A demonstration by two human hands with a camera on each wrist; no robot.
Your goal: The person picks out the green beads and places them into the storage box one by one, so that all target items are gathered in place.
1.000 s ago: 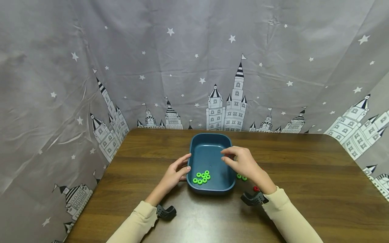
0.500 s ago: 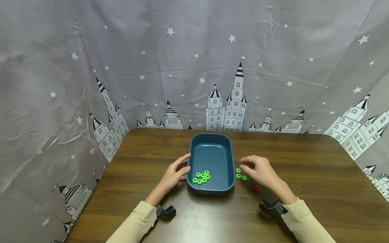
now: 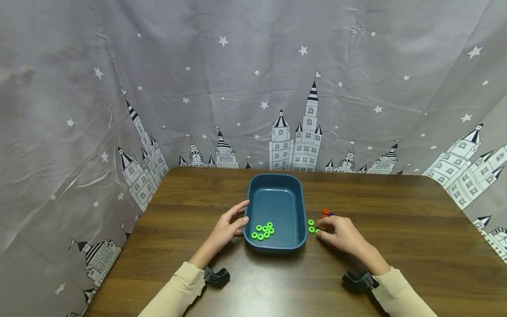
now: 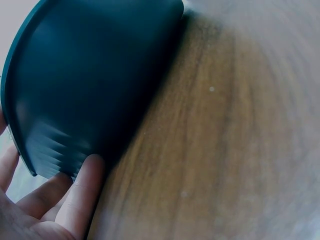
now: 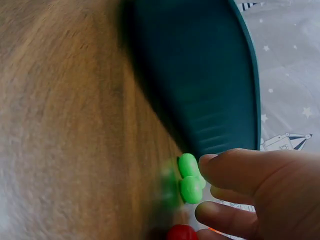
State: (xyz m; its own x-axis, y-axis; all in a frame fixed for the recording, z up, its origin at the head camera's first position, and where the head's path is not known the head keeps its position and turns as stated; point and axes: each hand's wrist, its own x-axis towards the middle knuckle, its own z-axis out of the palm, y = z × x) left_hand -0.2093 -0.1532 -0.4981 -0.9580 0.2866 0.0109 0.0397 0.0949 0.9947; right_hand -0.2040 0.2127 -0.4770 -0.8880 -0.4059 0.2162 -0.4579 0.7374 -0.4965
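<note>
A dark blue rectangular bin (image 3: pixel 277 246) stands on the table, with several small green rings (image 3: pixel 265 229) lying in its near left corner. My left hand (image 3: pixel 227 224) touches the bin's outer left wall with its fingertips and thumb, as the left wrist view also shows. To the right of the bin my right hand (image 3: pixel 340 233) is low over the table, thumb and fingers bent and apart. Its fingertips are beside a green ring (image 3: pixel 318 231); the right wrist view shows loose green rings (image 5: pixel 191 190) just beyond the gap between them. Two more green rings (image 3: pixel 311 230) lie nearer the bin.
Orange rings (image 3: pixel 325 211) and a purple ring (image 3: pixel 331 214) lie behind my right hand, partly covered by it. A red ring (image 5: pixel 181 233) is close under that hand. A grey curtain (image 3: pixel 253 88) with castles hangs behind the wooden table (image 3: pixel 198 189).
My right hand has moved from over the bin out to the right, then down and nearer me beside the green rings. The left hand and the bin have stayed in place.
</note>
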